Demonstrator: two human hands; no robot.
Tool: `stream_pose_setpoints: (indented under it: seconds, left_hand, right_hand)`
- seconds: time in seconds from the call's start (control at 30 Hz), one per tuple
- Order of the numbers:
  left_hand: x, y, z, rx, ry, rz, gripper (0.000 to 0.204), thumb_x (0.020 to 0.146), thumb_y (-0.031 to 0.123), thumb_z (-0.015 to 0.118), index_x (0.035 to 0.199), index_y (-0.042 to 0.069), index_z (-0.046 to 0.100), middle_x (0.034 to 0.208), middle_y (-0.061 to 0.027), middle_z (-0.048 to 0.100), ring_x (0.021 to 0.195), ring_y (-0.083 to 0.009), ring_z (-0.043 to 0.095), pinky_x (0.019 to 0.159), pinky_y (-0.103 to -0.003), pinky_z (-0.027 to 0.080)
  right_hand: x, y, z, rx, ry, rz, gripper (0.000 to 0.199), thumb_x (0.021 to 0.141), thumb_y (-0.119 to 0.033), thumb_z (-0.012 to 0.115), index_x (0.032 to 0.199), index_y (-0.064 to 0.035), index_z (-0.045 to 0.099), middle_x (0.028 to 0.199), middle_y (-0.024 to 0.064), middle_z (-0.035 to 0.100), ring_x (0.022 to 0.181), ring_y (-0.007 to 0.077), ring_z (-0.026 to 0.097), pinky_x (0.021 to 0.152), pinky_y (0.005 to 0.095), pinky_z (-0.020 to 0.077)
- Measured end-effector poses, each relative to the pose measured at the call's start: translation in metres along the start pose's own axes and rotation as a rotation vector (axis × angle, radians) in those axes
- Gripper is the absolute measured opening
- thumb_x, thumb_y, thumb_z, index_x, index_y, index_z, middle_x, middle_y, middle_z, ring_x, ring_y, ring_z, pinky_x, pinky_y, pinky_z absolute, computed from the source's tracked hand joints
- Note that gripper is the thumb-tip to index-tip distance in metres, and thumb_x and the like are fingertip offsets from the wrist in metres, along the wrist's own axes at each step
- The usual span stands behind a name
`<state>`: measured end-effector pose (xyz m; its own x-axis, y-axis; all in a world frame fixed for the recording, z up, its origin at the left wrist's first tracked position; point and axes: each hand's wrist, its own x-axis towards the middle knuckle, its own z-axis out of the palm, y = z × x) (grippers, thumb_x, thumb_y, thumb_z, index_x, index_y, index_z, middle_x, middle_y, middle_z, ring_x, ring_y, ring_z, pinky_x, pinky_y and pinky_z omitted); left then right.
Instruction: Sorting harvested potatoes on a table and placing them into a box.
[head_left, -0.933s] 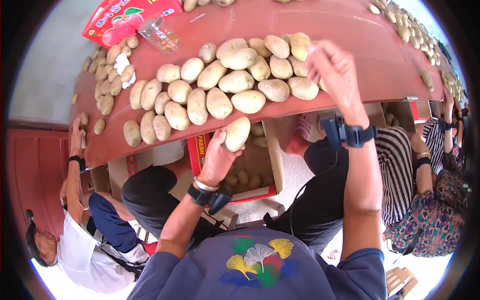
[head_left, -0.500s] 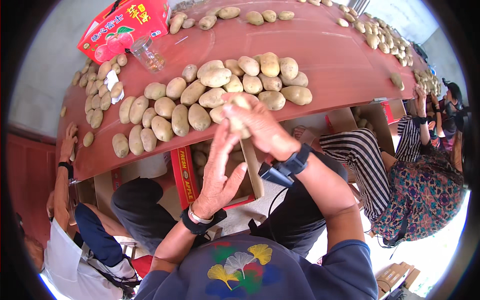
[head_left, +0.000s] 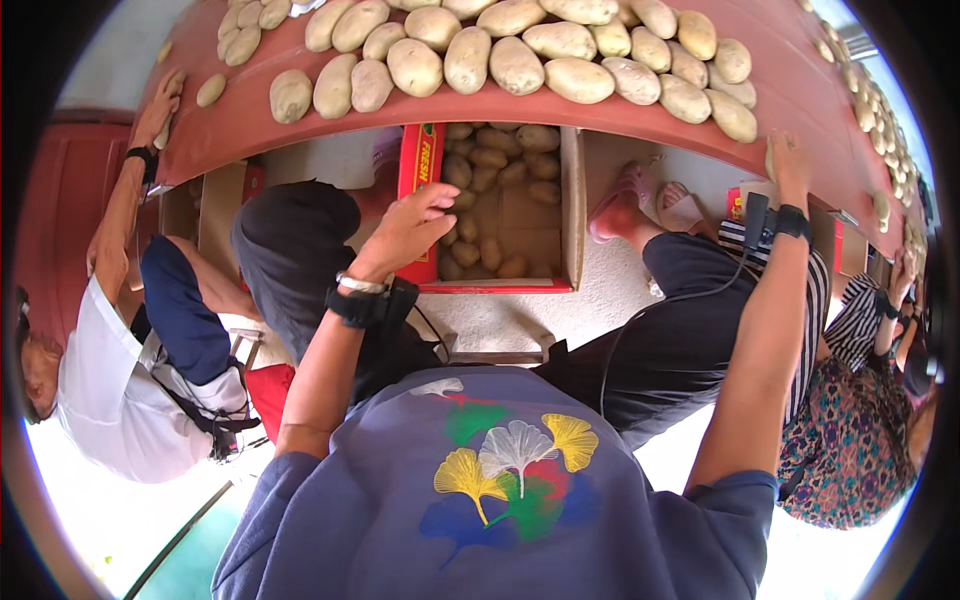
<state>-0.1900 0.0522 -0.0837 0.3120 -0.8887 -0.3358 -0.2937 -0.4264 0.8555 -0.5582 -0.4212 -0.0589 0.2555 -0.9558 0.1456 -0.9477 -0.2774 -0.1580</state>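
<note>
- Red bench (head_left: 240, 128) sweeping across the top, pale floor (head_left: 605, 278) underneath, a red panel (head_left: 75, 220) standing off to the left!
- Up on that bench, a broad crowd of potatoes (head_left: 517, 65), packed in rows side by side, the nearest close to the front edge; a lone potato (head_left: 211, 90) sits well apart on the left.
- Below the edge, here's the box (head_left: 573, 210): red left wall, red front rim, brown inside, with boxed potatoes (head_left: 490, 158) along its far and left sides and bare cardboard showing in the middle.
- And the left hand (head_left: 408, 232), over the box's left wall! Fingers loosely bent, a little apart, nothing seen in their grasp; a pale bracelet (head_left: 360, 285) and a dark strap (head_left: 355, 308) on the wrist.
- Across to the right hand (head_left: 788, 165), out at the bench's front edge, near the right end of the rows: a pale patch shows beside the fingers, and I can't tell whether they're clamped on a potato.
- Between the forearms, a blue shirt (head_left: 400, 480) with yellow and white leaves.
- Far left, a co-worker's hand (head_left: 163, 95) at the bench edge; over on the right, somebody's flowered top (head_left: 850, 445).
</note>
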Motion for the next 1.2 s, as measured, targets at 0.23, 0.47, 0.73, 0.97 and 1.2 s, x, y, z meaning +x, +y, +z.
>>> stream_pose_setpoints:
  seconds: [0.23, 0.47, 0.73, 0.97, 1.2]
  left_hand:
    - [0.079, -0.068, 0.047, 0.493, -0.179, -0.055, 0.039, 0.082, 0.022, 0.058, 0.117, 0.004, 0.054, 0.111, -0.0181, 0.061, 0.1, -0.0297, 0.061, 0.086, -0.037, 0.048]
    - [0.105, -0.155, 0.095, 0.851, -0.524, 0.012, 0.046, 0.078, 0.008, 0.052, 0.124, 0.01, 0.052, 0.126, -0.0198, 0.049, 0.114, -0.0353, 0.051, 0.095, -0.043, 0.042]
    - [0.109, -0.215, 0.109, 1.049, -0.536, 0.102, 0.035, 0.083, 0.011, 0.049, 0.116, 0.018, 0.059, 0.124, -0.0132, 0.048, 0.104, -0.0337, 0.057, 0.087, -0.047, 0.048]
    - [0.121, -0.189, 0.11, 1.026, -0.568, -0.047, 0.027, 0.08, 0.026, 0.054, 0.102, 0.014, 0.065, 0.113, -0.0149, 0.057, 0.101, -0.0338, 0.058, 0.083, -0.046, 0.049]
    - [0.106, -0.042, 0.074, 0.528, -0.505, 0.237, 0.049, 0.075, 0.04, 0.062, 0.106, 0.003, 0.058, 0.097, -0.0205, 0.063, 0.092, -0.0343, 0.061, 0.08, -0.042, 0.047]
  right_hand:
    - [0.015, -0.045, 0.021, 0.496, 0.11, 0.155, 0.047, 0.081, -0.046, 0.052, 0.11, -0.0103, 0.064, 0.108, 0.0187, 0.063, 0.102, 0.0359, 0.059, 0.086, 0.04, 0.044]
    - [0.007, -0.067, -0.002, -0.049, 0.058, 0.091, 0.039, 0.079, -0.042, 0.052, 0.105, -0.0166, 0.066, 0.103, 0.0168, 0.065, 0.1, 0.0337, 0.06, 0.086, 0.0397, 0.0459]
    - [-0.016, -0.097, -0.021, 0.225, 0.101, 0.321, 0.036, 0.076, -0.04, 0.056, 0.103, -0.0198, 0.067, 0.101, 0.0136, 0.066, 0.098, 0.0334, 0.06, 0.086, 0.0406, 0.0463]
    - [-0.02, -0.104, -0.03, 0.226, 0.071, 0.361, 0.033, 0.078, -0.038, 0.054, 0.102, -0.0204, 0.067, 0.104, 0.0111, 0.065, 0.101, 0.0313, 0.06, 0.088, 0.0402, 0.0454]
    - [-0.009, -0.097, -0.026, 0.296, 0.08, 0.319, 0.032, 0.079, -0.036, 0.052, 0.102, -0.0188, 0.067, 0.103, 0.0121, 0.065, 0.099, 0.0328, 0.059, 0.086, 0.0415, 0.046]
